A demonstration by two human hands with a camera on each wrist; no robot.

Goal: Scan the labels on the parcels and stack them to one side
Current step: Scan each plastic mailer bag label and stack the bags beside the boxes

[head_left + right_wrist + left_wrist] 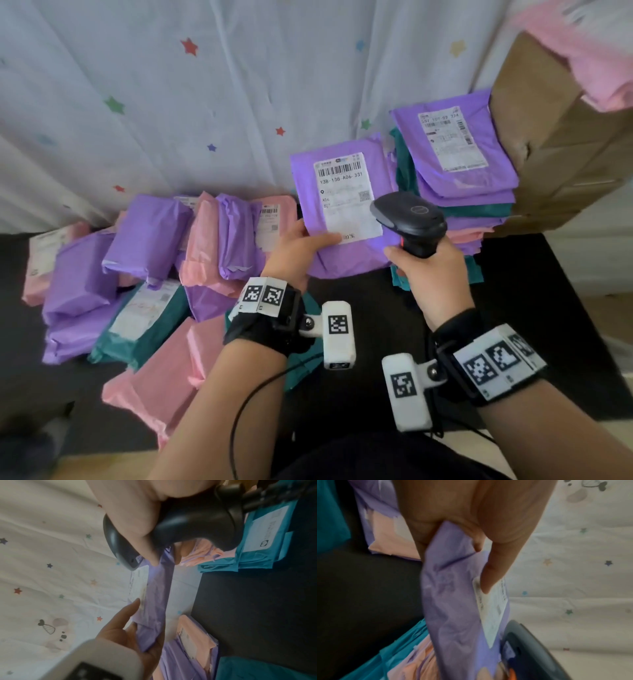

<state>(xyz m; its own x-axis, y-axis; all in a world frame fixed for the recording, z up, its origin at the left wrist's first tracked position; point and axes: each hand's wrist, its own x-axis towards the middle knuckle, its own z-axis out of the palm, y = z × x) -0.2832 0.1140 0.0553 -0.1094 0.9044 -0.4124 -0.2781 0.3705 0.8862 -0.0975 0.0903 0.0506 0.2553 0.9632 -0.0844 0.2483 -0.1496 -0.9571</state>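
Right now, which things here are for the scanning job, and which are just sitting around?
For the job:
- purple parcel, held up by the left hand
- its white label
- black scanner, gripped by the right hand
- neat stack on the right
- loose pile on the left

Just there:
- star-print sheet
- brown cardboard box
- black table

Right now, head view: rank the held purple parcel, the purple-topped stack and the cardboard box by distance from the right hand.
1. Held purple parcel, just left of the right hand.
2. Purple-topped stack, behind and slightly right.
3. Cardboard box, far right, beyond the stack.
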